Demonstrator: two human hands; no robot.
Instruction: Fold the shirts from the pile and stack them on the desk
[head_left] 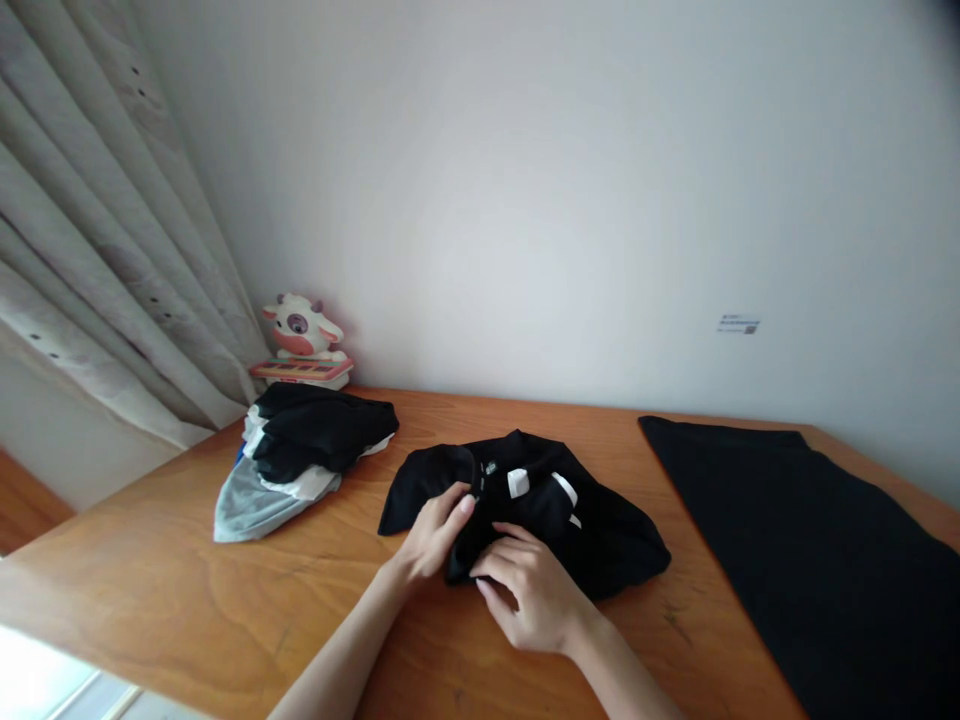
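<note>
A crumpled black garment with white labels lies on the wooden table in front of me. My left hand is closed on its edge near the collar-like band, thumb on top. On the near side of the cloth, my right hand has its fingers curled at the fabric, thumb below and fingers above. The fingertips of the right hand are partly lost against the dark cloth, but they appear to pinch its near edge. How the garment's layers lie underneath is hidden.
A pile of clothes, black, white and grey, sits at the left. Behind it stands a cow-shaped toy keyboard. Black cloth lies flat along the right of the table. A curtain hangs at the left.
</note>
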